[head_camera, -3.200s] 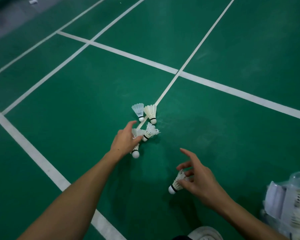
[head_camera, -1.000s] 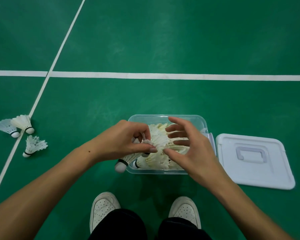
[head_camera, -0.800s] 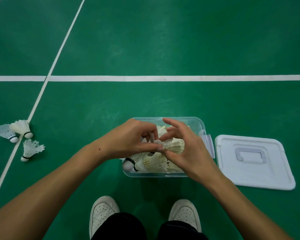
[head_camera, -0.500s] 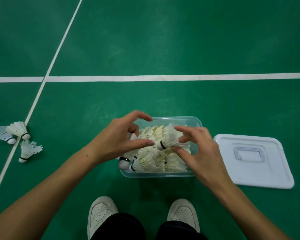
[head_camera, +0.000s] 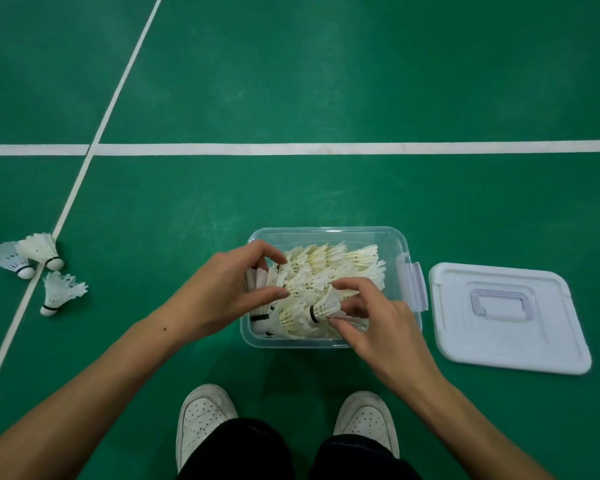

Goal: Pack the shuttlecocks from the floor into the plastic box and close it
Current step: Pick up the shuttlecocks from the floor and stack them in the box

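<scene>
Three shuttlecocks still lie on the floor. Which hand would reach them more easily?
Probably the left hand. The three loose shuttlecocks lie on the floor on its side, away from the plastic box. The right hand pinches a shuttlecock over the box, on the side nearer the lid.

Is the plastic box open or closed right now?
Open. The lid lies flat on the floor right of the plastic box, and the piled shuttlecocks inside are uncovered.

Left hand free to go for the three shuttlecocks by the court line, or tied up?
Probably not right now: the left hand grips shuttlecocks at the plastic box. The three loose shuttlecocks lie apart to its left on open floor, nothing between.
</scene>
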`<state>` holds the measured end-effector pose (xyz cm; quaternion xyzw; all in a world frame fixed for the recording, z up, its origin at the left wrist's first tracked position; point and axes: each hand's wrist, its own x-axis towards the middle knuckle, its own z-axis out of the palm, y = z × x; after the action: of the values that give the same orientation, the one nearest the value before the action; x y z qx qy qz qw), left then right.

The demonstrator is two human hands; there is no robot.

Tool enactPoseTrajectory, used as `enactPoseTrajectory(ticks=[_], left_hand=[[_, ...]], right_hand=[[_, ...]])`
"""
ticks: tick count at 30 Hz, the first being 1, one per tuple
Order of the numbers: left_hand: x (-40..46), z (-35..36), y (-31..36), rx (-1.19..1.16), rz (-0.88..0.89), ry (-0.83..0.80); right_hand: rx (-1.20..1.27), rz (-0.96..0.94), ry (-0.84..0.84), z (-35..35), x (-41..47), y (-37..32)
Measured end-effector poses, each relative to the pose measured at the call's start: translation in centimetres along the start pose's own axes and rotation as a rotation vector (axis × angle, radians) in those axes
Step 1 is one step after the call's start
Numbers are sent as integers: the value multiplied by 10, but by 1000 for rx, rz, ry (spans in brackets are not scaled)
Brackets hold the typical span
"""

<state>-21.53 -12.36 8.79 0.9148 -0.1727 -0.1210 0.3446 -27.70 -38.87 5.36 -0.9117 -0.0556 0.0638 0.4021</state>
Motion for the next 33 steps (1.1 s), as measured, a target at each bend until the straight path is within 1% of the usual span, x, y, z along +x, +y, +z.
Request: enactPoseTrajectory(ticks=[2,6,8,12,14,16,21,24,26,29,33], left_hand=[[0,1,0,-1,-2,33],[0,0,-1,15,38,197],[1,0,0,26,80,246],[3,2,5,80,114,227],[3,0,10,1,96,164],[4,-2,16,-61,100,121],[15,3,35,-45,189,103],[21,8,45,-80,173,80],[24,11,51,-85,178,48],[30,16,61,-27,229,-6],[38,25,74,15,298,2]], right_hand=[[-4,-9,-23,-1,-1,0],[-30,-39,-114,3,-6,-3],[-49,-38,-157,7,-4,-4],[66,53,-244,1,4,0],[134,77,-294,-10,3,-1],[177,91,-306,-25,1,-3],[205,58,-213,-55,5,-6],[197,37,-199,-66,9,-8],[212,16,-139,-71,10,-11],[331,-22,5,-74,10,-21],[464,-2,64,-67,12,-31]])
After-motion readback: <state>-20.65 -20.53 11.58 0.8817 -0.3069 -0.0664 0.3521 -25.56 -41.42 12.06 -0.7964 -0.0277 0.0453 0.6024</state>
